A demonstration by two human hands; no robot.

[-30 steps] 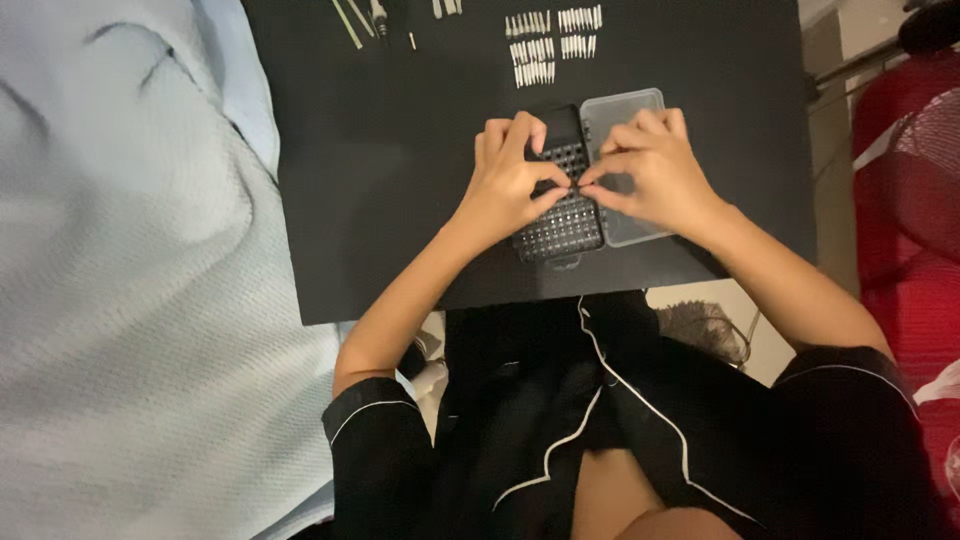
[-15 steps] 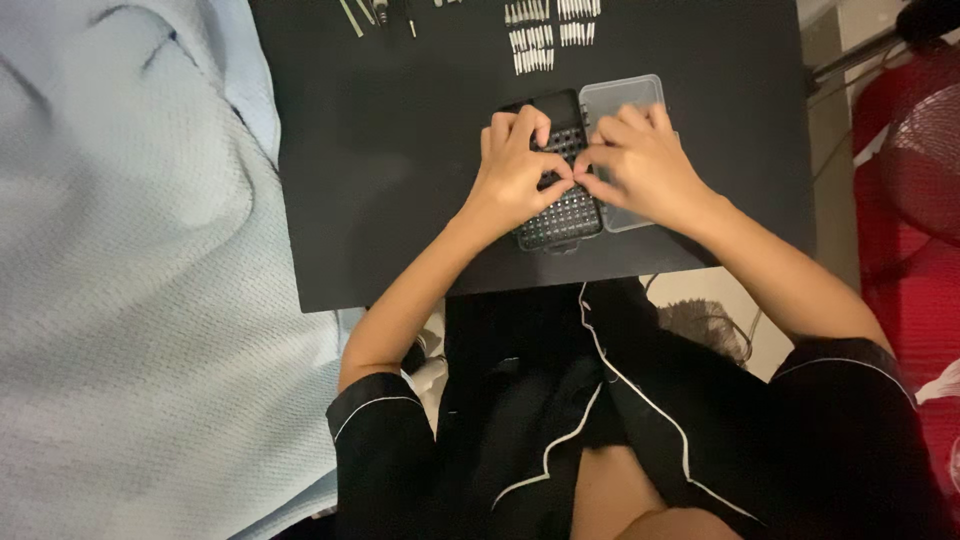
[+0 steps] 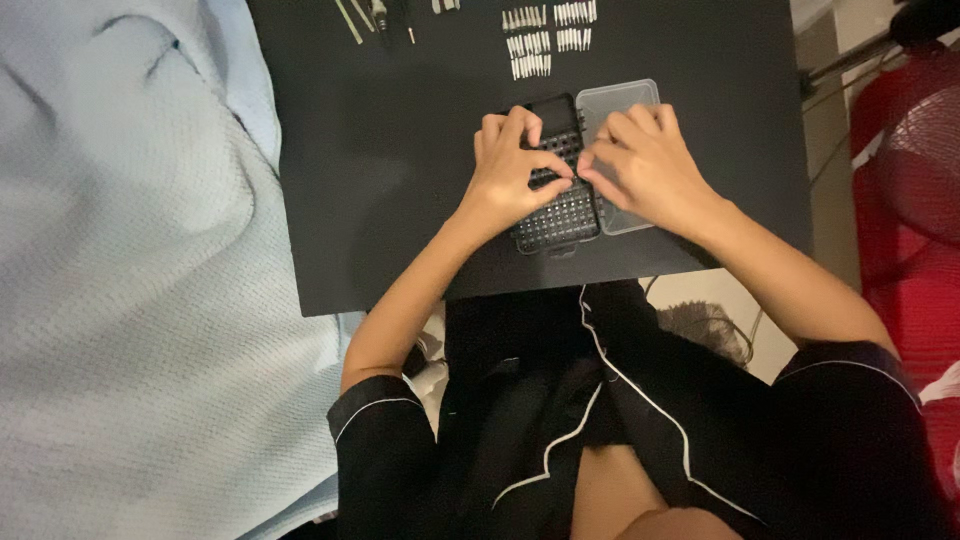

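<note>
A pale blue textured bedcover (image 3: 120, 280) fills the left of the view. Beside it lies a black flat surface (image 3: 400, 150), resting over the lap of a person in dark clothing with white piping (image 3: 600, 420). A red item (image 3: 910, 170) stands at the right edge.

On the surface, near its front edge, sits an open bit case (image 3: 558, 215): a black tray with rows of small sockets, many holding bits. Its clear plastic lid (image 3: 620, 100) lies folded out flat to the right, joined to the tray.

The left hand (image 3: 510, 175) rests on the upper half of the tray, fingers curled, thumb and forefinger pinched narrowly together at the tray's right edge. The right hand (image 3: 645, 170) lies over the lid, fingers likewise bent, thumb and forefinger closed to a narrow pinch that meets the left hand's fingertips over the hinge line. Whatever sits between the fingertips is too small to make out; whether either hand actually grips a bit cannot be told.

At the far edge of the surface, well apart from the case, loose pale bits (image 3: 545, 40) are laid in short neat rows. To their left lie several thin tools (image 3: 365, 15), partly cut off by the top of the view.
</note>
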